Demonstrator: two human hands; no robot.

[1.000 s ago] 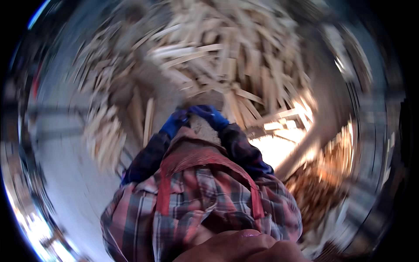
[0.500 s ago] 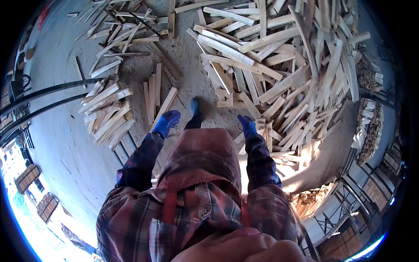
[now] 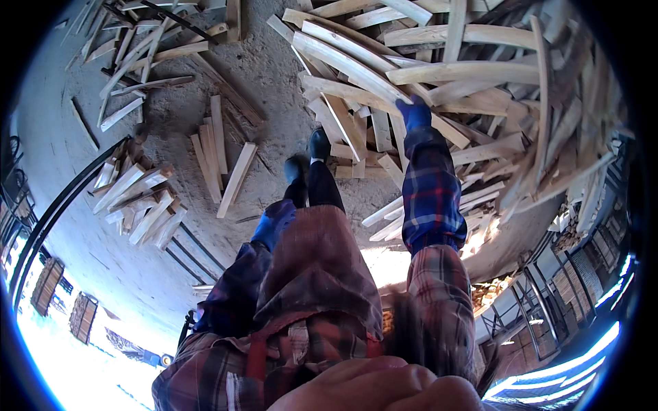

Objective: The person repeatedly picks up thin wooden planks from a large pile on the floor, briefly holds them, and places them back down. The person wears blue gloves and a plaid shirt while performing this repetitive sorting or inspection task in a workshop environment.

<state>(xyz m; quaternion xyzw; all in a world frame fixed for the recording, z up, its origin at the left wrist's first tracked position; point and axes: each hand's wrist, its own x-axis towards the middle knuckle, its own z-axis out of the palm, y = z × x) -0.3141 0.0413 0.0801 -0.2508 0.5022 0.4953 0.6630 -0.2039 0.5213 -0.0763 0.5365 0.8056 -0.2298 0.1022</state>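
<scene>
My right hand, in a blue glove, reaches out to the big heap of wooden slats ahead on the right. Its fingers are apart at the near end of a long pale slat, apparently touching it; no firm grip shows. My left hand, gloved in blue too, hangs beside my brown apron. Its fingers look loosely stretched and nothing shows in them, though the glove is slightly blurred. A crossed slat leans in the heap just left of my right hand.
A stacked bundle of short slats rests on dark rails at the left. Several loose slats lie on the dirt floor before my feet. Farther left is a scattered pile. Curved black bars run along the left side.
My right hand has moved forward into the heap, to a slat's end. The left hand has drawn back beside the apron. A second shoe now shows, and the view has turned rightward.
</scene>
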